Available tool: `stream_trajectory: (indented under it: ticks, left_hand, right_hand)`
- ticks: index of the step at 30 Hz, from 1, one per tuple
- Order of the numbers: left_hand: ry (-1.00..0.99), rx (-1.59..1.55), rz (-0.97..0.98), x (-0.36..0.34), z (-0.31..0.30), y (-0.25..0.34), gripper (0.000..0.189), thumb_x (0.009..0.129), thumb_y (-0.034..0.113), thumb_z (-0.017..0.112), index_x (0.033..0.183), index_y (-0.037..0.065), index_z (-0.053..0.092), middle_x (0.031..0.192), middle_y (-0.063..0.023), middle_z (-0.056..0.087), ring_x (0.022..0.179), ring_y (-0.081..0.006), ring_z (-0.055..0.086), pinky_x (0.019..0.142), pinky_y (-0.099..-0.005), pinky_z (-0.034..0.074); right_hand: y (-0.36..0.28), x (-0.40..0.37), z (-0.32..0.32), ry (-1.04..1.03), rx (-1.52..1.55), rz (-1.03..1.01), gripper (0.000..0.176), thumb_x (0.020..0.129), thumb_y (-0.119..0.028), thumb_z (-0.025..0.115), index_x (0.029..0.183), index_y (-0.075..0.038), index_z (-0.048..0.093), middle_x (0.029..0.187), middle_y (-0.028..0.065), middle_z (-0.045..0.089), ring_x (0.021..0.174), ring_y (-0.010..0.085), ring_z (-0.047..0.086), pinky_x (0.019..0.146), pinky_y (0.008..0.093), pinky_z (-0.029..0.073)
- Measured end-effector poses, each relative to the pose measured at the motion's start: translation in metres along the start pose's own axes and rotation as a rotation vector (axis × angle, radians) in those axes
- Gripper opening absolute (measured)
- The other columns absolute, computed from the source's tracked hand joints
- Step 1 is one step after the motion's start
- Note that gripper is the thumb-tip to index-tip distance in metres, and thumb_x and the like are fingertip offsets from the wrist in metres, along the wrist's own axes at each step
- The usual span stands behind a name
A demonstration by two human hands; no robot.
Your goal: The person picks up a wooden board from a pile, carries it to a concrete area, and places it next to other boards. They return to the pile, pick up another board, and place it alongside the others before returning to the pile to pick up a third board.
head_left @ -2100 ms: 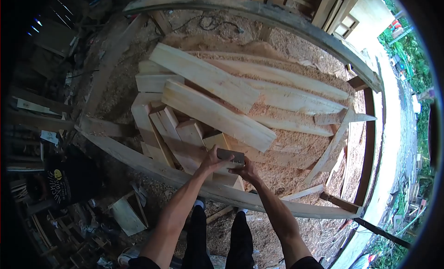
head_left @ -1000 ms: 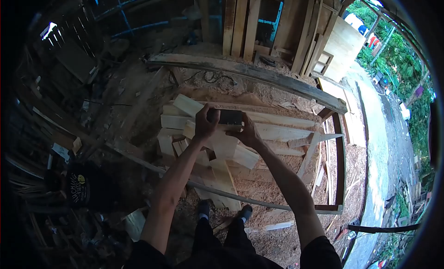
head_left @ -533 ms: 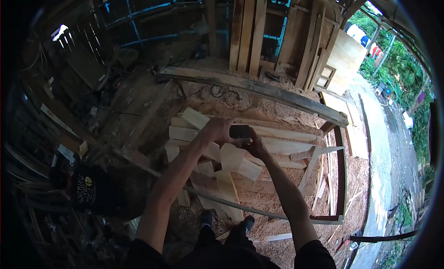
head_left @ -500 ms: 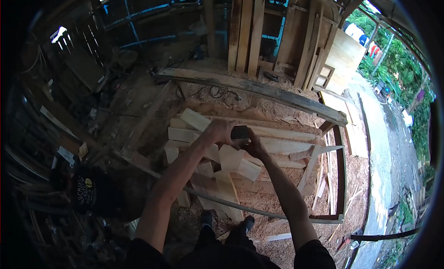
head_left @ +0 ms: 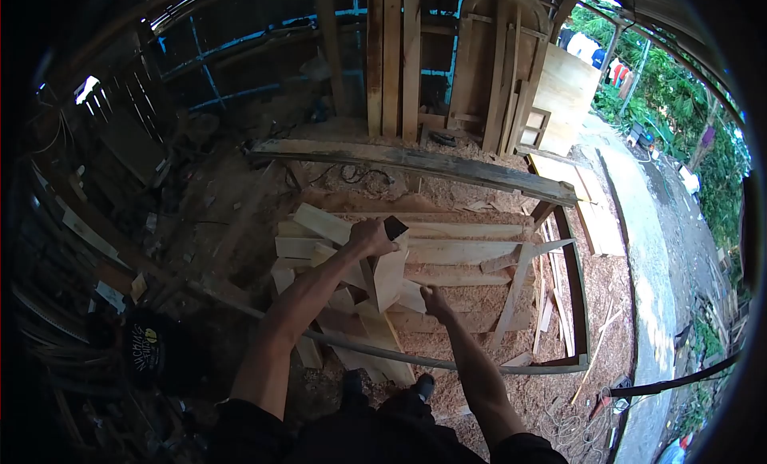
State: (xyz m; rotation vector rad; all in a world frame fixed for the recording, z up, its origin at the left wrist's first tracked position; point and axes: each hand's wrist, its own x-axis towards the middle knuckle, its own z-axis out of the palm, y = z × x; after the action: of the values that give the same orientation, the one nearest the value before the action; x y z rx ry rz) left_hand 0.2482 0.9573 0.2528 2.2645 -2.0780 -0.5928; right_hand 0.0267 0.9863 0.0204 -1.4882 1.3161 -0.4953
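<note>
Left hand [head_left: 371, 237] clenched round upper part of short wood block [head_left: 388, 272]; right hand [head_left: 435, 300] empty, fingers loose, below block, just above plank pile [head_left: 471, 252]. Block: pale sawn faces, dark end face. Long axis near upright, dark end pointing up, lower end over pile's near edge.

Plank pile [head_left: 467, 251] at frame centre, block [head_left: 390, 260] in left hand [head_left: 371, 238] over it, right hand [head_left: 435, 300] just below, beam [head_left: 415, 160] behind pile, upright boards [head_left: 391, 57] top centre, rail [head_left: 447, 362] in front, path [head_left: 639, 224] right.
</note>
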Motion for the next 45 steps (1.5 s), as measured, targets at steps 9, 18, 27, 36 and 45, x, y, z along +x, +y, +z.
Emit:
stream_trajectory:
  ticks: [9,18,27,36,45]
  left_hand:
    - [0.321,-0.05,-0.126,-0.05,-0.111,0.002,0.064,0.054,0.047,0.066,0.094,-0.002,0.06,0.092,-0.0201,0.06,0.084,-0.0304,0.059,0.075,-0.0332,0.045]
    - [0.311,-0.559,-0.056,-0.19,-0.247,-0.056,0.055,0.057,0.039,0.069,0.09,-0.004,0.062,0.087,-0.0163,0.061,0.075,-0.022,0.057,0.069,-0.0296,0.042]
    - [0.182,-0.695,-0.444,-0.217,-0.212,-0.198,0.084,0.061,0.056,0.065,0.124,0.005,0.04,0.123,-0.0173,0.04,0.113,-0.0269,0.039,0.091,-0.0349,0.033]
    - [0.099,-0.78,-0.484,-0.174,-0.065,-0.206,0.08,0.074,0.061,0.046,0.134,0.015,0.021,0.138,-0.0095,0.02,0.125,-0.0307,0.02,0.093,-0.0531,0.025]
    - [-0.548,-1.089,-0.204,-0.032,0.151,-0.208,0.078,0.079,0.062,0.036,0.134,0.009,0.019,0.134,-0.0126,0.025,0.123,-0.0248,0.025,0.098,-0.0394,0.025]
  right_hand:
    - [0.049,-0.054,-0.001,0.097,0.186,0.46,0.072,0.079,-0.064,0.031,0.12,-0.005,0.036,0.107,0.0174,0.047,0.104,0.0306,0.044,0.08,0.0444,0.044]
    - [0.031,-0.007,0.065,-0.197,1.306,0.522,0.082,0.074,-0.072,0.02,0.13,-0.014,0.029,0.127,0.0106,0.037,0.116,0.0317,0.034,0.091,0.0501,0.028]
    - [0.01,-0.039,0.062,-0.512,1.091,0.395,0.078,0.07,-0.074,0.031,0.128,-0.022,0.033,0.127,0.0046,0.039,0.116,0.0284,0.035,0.091,0.0522,0.028]
    - [0.124,-0.142,-0.007,0.139,1.079,0.248,0.065,0.082,-0.058,0.036,0.122,-0.007,0.04,0.112,0.0044,0.051,0.097,0.0199,0.052,0.084,0.0302,0.042]
    - [0.21,-0.368,-0.03,0.455,0.845,0.545,0.068,0.084,-0.057,0.031,0.119,0.0,0.042,0.108,0.0108,0.054,0.093,0.0189,0.056,0.079,0.0287,0.046]
